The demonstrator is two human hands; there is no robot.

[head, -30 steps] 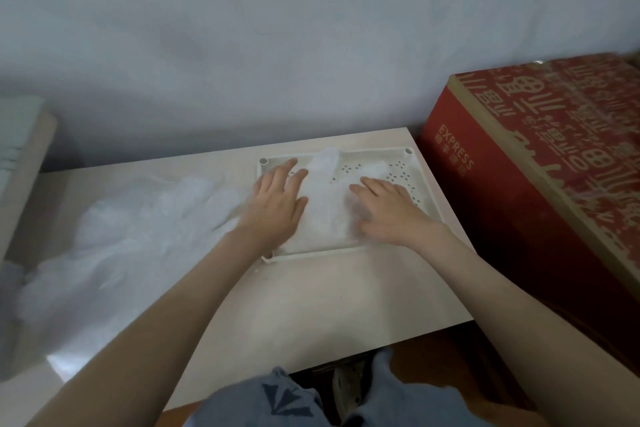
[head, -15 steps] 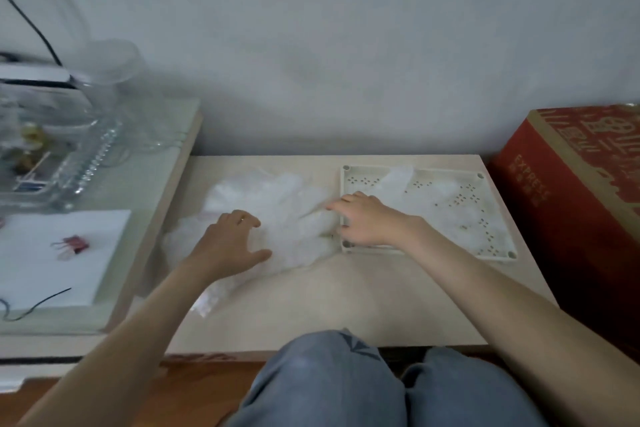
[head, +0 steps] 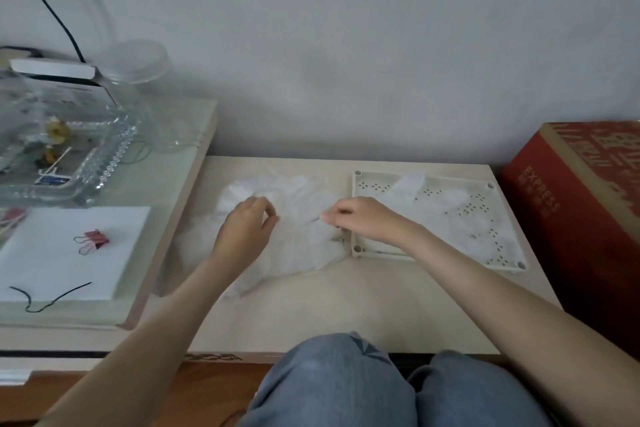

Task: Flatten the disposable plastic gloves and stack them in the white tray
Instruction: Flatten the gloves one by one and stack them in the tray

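The pile of crumpled translucent plastic gloves [head: 298, 246] lies on the pale wooden table [head: 363, 305], just left of the white perforated plastic tray [head: 354, 204], with its right edge touching the tray's left wall. Single gloves cannot be told apart in the pile, since the film blurs into one cloudy mass and its near edge fades into the table.

The left hand [head: 244, 232] sits on the pile's far left part, fingers curled and thumb drawn towards the fingertips, pinching film. The right hand [head: 367, 222] reaches across the tray's near left corner, fingers curled, and its fingertips nip the film at the pile's right side. How much film each hand holds is hard to make out.

Inside the tray lie flattened gloves [head: 450, 215], spread over the right and middle of the perforated floor. How many layers there are cannot be told, and the right forearm hides part of the near rim.

A red printed cardboard box [head: 571, 218] stands right of the table, cut off by the frame. At left, a higher glass-topped side table [head: 166, 163] carries a clear glass dish [head: 104, 163] with small blurred contents, a clear round jar [head: 138, 80], a white sheet [head: 69, 253], a red binder clip [head: 95, 239] and a black cord [head: 48, 296]. Knees in blue jeans [head: 332, 381] fill the near edge.
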